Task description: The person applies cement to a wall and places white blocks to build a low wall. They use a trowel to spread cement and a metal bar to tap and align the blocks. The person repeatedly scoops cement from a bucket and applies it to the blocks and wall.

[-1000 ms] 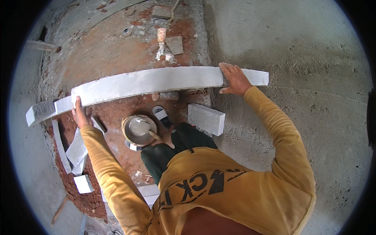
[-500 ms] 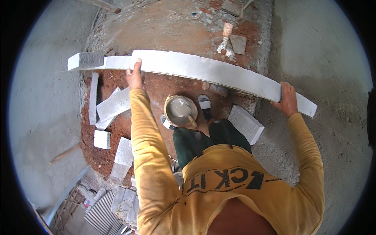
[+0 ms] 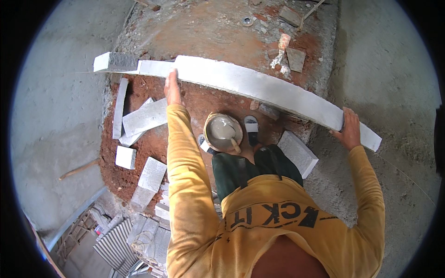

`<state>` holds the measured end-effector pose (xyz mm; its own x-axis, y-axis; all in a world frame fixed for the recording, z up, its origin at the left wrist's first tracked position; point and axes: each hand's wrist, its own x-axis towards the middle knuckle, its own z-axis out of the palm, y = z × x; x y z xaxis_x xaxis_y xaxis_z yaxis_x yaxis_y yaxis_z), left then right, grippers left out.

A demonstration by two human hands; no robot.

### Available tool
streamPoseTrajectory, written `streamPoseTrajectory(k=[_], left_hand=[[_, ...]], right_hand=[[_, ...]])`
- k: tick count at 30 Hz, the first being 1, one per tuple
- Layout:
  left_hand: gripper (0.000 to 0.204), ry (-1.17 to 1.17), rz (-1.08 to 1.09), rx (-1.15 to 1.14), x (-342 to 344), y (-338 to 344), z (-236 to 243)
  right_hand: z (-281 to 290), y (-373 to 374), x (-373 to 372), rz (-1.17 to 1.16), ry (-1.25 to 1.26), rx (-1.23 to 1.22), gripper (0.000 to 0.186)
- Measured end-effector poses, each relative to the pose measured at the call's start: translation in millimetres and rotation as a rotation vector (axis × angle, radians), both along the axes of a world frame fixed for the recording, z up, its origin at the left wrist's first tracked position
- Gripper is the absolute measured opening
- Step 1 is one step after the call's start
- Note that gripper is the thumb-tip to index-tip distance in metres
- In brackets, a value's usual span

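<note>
A long white block (image 3: 255, 83) lies across the front of me on a row of pale blocks, its length bowed by the lens. My left hand (image 3: 173, 89) presses its left end, fingers pointing away from me along the end. At the opposite end, my right hand (image 3: 349, 129) is closed around the corner, fingers over the far side and thumb on the near side. Parts of the row show beyond both ends: a pale block (image 3: 370, 137) at right and a thinner-looking stretch (image 3: 156, 68) at left. A grey block (image 3: 117, 61) stands further left.
A bucket of grey mortar (image 3: 218, 132) with a trowel (image 3: 235, 144) sits between my feet. Several loose blocks (image 3: 144, 116) lie on red soil at left; another block (image 3: 298, 155) is by my right leg. Plastered walls rise on both sides. A thin string (image 3: 403, 172) runs at right.
The whole view has shifted, so the scene sits further right. The fingers of my left hand look straighter against the block's end. My right hand keeps its place on the other end.
</note>
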<state>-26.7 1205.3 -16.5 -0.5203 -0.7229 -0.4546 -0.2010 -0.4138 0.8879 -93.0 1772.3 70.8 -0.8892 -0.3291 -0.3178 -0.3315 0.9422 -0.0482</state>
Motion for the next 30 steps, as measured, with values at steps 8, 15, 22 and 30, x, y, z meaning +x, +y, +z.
streamPoseTrajectory(k=[8,15,22,30], left_hand=[[0.087,-0.027,0.31,-0.112,7.9,-11.0,27.0],[0.086,-0.154,0.17,-0.069,42.3,-6.4,8.4],[0.038,-0.001,0.123,-0.282,13.9,-8.6,-28.2],[0.028,0.073,0.202,-0.126,0.7,3.0,-2.8]], right_hand=[[20.3,7.7,9.8,0.006,0.033,-0.115,0.111],[7.8,16.2,20.2,-0.033,0.099,-0.153,0.106],[-7.7,10.9,21.4,-0.014,0.111,-0.192,0.101],[-5.1,5.9,22.4,-0.039,0.089,-0.191,0.098]])
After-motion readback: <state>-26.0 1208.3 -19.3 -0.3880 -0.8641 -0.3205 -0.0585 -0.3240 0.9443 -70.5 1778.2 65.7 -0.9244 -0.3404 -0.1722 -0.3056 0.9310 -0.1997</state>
